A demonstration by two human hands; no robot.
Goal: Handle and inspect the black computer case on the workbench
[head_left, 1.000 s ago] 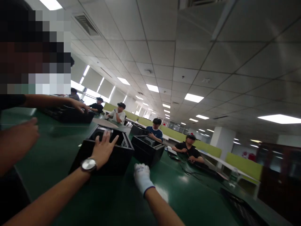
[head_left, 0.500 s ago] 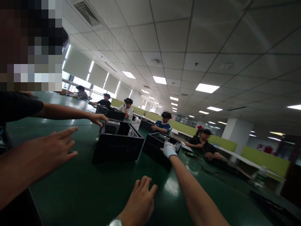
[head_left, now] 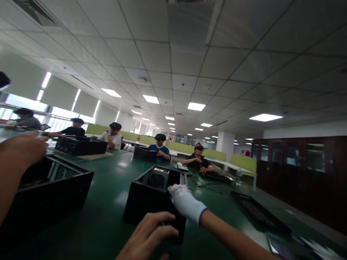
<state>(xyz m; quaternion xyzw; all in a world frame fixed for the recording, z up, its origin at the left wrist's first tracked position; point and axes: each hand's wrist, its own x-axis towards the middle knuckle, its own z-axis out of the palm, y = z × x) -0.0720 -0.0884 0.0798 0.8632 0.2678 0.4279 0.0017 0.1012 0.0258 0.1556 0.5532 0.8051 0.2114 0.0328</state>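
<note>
A black open-topped computer case (head_left: pixel 154 202) stands on the green table (head_left: pixel 108 231) in front of me, with a dark block-shaped part (head_left: pixel 155 177) inside. My right hand (head_left: pixel 187 202), in a white glove, has its fingers curled over the case's near right corner. Close to the case's near side is my bare left hand (head_left: pixel 149 234), its fingers spread and slightly bent. Nothing shows in it, and its lower part is cut off by the frame.
At the left, a co-worker's bare hand (head_left: pixel 24 150) hovers over another open case (head_left: pixel 62 184). More cases (head_left: pixel 81 146) stand farther back, near seated people. On the right lie a long black panel (head_left: pixel 257 209), a phone-like slab (head_left: pixel 278 247) and cables (head_left: pixel 207 185). A clear bottle (head_left: pixel 239 177) stands beyond.
My view has swung to the right. The case under my gloved hand now appears turned more end-on and nearer. My left hand has come closer to it.
</note>
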